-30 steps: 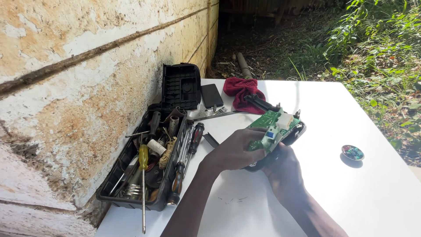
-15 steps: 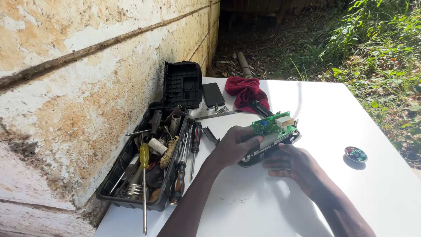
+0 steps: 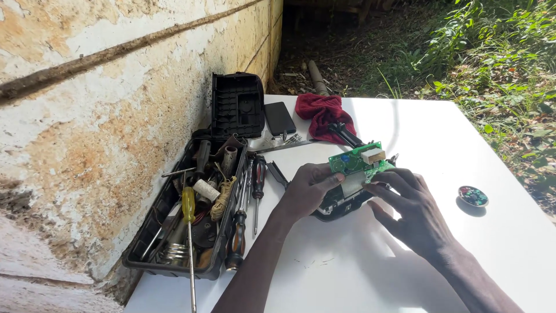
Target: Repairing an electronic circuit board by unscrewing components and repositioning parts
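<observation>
As 2 hands [image 3: 359, 194] hold 1 circuit board [image 3: 354, 162], perhaps loosely.

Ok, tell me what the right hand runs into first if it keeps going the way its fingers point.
The right hand points up-left, its fingers already at the green circuit board and the dark housing under it. Those come first; the left hand lies just beyond, though depth is hard to judge.

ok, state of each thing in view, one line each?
green circuit board: tilted on the black housing, held by both hands
left hand: gripping the board's left end
right hand: fingers on the board's right end
toolbox: open, lid upright
phone: flat, screen dark
red cloth: crumpled
</observation>
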